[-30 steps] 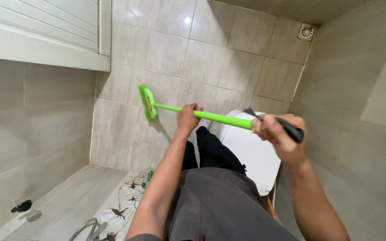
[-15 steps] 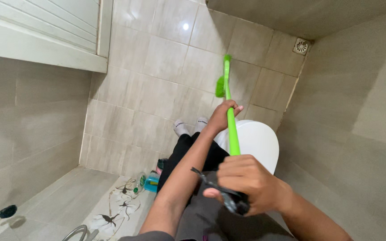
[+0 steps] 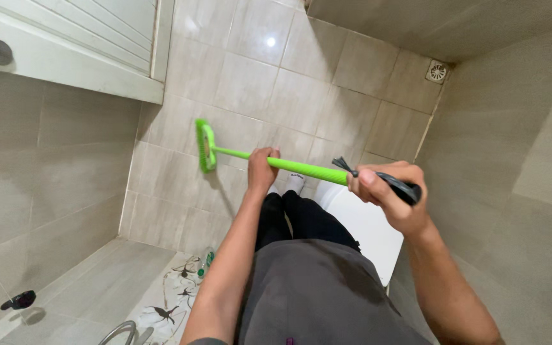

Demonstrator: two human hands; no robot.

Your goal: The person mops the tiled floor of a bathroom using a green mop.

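I hold a long green scrub brush [image 3: 301, 167] with both hands over a beige tiled floor [image 3: 289, 83]. Its green brush head [image 3: 206, 145] rests on the floor tiles at the left, near the base of the wall. My left hand [image 3: 262, 171] grips the middle of the green handle. My right hand [image 3: 388, 195] is closed around the black grip at the handle's end, where a short black loop sticks out. My dark trousers and grey shirt fill the lower middle of the view.
A white toilet lid [image 3: 368, 230] sits under my right forearm. A floor drain [image 3: 437, 71] lies in the far corner. A white cabinet edge [image 3: 65, 70] runs along the upper left. A patterned mat [image 3: 167, 306], a small bottle [image 3: 207, 260] and a chrome fitting [image 3: 119, 332] lie below.
The brush swung from pointing away along the floor to lying across the view, its head now at the left. My right hand rose from the bottom to the right side.
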